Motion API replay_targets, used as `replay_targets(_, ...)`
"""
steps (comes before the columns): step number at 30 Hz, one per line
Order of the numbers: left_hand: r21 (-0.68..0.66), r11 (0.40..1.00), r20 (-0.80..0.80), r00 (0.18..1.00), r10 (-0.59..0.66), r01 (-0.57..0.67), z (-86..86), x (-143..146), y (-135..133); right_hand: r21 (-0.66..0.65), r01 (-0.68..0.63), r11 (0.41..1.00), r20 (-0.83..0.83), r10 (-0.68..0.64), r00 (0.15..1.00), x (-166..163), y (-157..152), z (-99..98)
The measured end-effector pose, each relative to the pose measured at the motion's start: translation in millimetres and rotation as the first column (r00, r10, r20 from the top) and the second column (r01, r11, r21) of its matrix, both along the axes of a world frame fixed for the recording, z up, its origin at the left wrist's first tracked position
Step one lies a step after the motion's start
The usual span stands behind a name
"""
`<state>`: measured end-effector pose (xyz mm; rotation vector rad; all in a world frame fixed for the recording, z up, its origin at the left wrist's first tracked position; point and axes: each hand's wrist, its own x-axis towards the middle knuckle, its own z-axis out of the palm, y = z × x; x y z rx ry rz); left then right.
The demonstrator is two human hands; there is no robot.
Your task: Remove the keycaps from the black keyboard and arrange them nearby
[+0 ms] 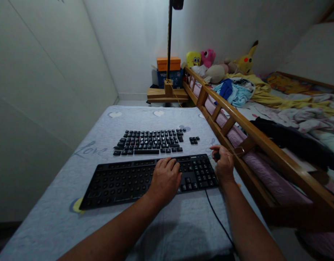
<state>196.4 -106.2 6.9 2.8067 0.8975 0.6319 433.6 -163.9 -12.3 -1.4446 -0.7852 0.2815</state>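
A black keyboard (123,183) lies slantwise on the bed-like surface. Its left part is stripped to bare key posts, while the number pad and arrow keys on the right still carry caps. My left hand (167,177) rests on the keyboard right of its middle, fingers lying over the upper rows. Just past the keyboard's right end, my right hand (223,161) is closed on a wire keycap puller (239,151), whose thin loop sticks out to the right. A small black piece shows at its fingertips; I cannot tell whether it is a keycap. Loose keycaps (153,139) lie in rows behind the keyboard.
A small keycap group (194,140) sits apart at right. The keyboard's cable (217,214) runs toward me over the pale patterned cloth (101,127). A wooden bed rail (237,119) borders the right side. Behind stand a wooden stand (168,95) and an orange box (168,63).
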Motion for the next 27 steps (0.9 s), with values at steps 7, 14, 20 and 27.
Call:
replay_targets(7, 0.003, 1.0, -0.001, 1.0, 0.009, -0.009, -0.2, 0.6, -0.7, 0.0, -0.007, 1.0, 0.024, 0.007, 1.0, -0.9, -2.0, 1.5)
replay_targets(14, 0.007, 1.0, -0.023, 1.0, 0.008, -0.008, 0.7, 0.7, -1.1, -0.018, 0.011, 1.0, 0.037, -0.01, 0.999, -1.0, -2.3, 1.6)
replay_targets(20, -0.005, 1.0, -0.025, 1.0, 0.009, -0.009, 0.4, -0.4, -1.6, -0.029, 0.01, 1.0, 0.027, -0.009, 1.0, -1.5, -2.2, 2.9)
replay_targets(27, -0.017, 1.0, -0.024, 1.0, 0.005, -0.005, 1.1, 1.0, -1.4, -0.027, 0.01, 1.0, 0.022, -0.01, 1.0, -1.7, -2.4, 2.8)
